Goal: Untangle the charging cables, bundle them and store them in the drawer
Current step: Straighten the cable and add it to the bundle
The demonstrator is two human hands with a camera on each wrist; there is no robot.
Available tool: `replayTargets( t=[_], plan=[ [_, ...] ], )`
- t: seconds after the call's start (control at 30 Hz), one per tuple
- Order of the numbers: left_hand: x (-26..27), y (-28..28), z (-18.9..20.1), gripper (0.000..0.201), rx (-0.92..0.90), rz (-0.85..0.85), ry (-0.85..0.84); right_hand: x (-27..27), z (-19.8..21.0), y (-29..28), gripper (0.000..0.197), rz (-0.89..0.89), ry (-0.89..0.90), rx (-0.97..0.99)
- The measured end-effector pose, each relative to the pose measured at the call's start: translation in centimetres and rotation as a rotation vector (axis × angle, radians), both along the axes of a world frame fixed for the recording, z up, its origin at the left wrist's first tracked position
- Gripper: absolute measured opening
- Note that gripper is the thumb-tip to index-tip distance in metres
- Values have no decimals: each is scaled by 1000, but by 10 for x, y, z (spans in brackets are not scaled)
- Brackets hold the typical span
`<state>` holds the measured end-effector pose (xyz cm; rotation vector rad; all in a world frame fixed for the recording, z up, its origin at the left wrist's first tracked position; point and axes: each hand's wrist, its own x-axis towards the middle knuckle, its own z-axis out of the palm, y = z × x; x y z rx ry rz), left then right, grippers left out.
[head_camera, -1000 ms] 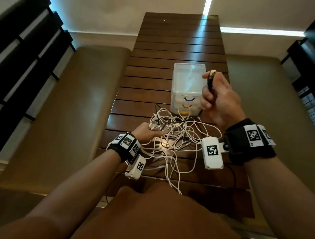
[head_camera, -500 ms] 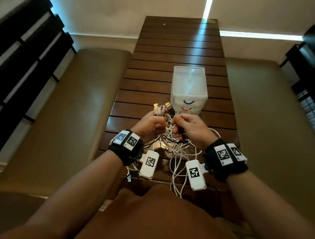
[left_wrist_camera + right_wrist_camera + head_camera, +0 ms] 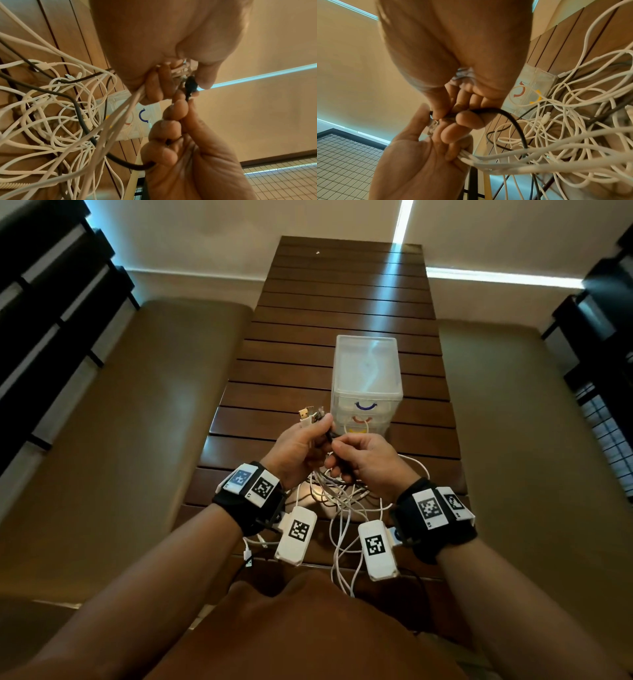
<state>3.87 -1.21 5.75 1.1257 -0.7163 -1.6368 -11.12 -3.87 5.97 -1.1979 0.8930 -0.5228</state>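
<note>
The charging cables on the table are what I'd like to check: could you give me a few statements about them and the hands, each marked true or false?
1. The left hand grips several white cables near their plugs. True.
2. The right hand holds a black cable. True.
3. All the cables are already stored in the drawer unit. False: a tangled pile lies on the table, and no drawer shows open in the head view.
4. The right hand rests flat on the table. False: it is raised, with fingers curled round the black cable.
5. The drawer unit stands beyond the hands. True.
</note>
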Motion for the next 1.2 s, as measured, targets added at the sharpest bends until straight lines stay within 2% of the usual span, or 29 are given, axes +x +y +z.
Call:
replayTargets(
  t=[0.2,0.3,0.47,0.6,0.83,0.93,1.07,1.2],
  plan=[
    [-8,-3,6,29,-1,53,-36,-6,0,-4,9,-20,38,-23],
    [-5,-7,12,30,-46,96,25,-11,-4,-6,12,25,106,-114],
    [1,-10,23,34,-111,51,96,-20,-8,-12,16,78,164,-162],
    [0,-6,35,36,-170,25,289,-21,-12,-22,13,138,285,-241],
    [41,2,62,27,-306,-22,579,-39,-49,-37,34,102,609,-328],
    [48,7,49,18,-211,21,489,-33,-45,-35,36,90,640,-308],
    [37,11,24,20,39,69,220,-18,-5,-23,23,4,322,-249],
    [11,11,10,17,176,30,14,-11,43,-11,22,127,150,-410]
  ],
)
